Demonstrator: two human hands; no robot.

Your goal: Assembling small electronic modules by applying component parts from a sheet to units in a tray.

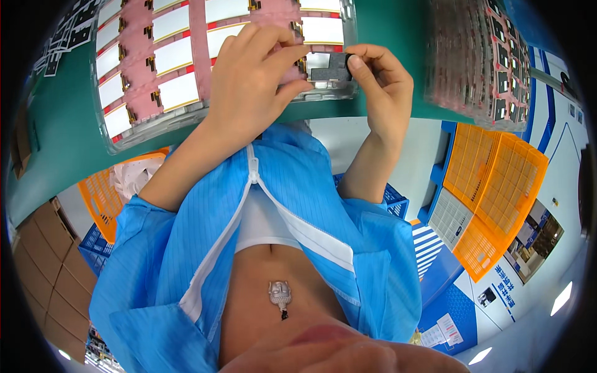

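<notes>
A small dark grey flat panel [333,73] with a white patch is held over the right end of a clear plastic tray [205,110]. My right hand [388,81] pinches its right edge between thumb and bent fingers. My left hand [252,78] is at the other end, its thumb and index finger at the panel's lower and upper left corners. A small golden-brown flex tail [301,65] shows between those fingertips. In the tray, white rectangular screens [174,53] with similar tails lie in rows on pink lining; my left hand hides some of them.
A tall stack of clear trays [463,68] with dark parts stands at the right on the green table [388,28]. Black-and-white cut pieces [68,34] lie at the far left. Orange crates [491,186] are at the right; an orange basket [99,196] is below the table's left.
</notes>
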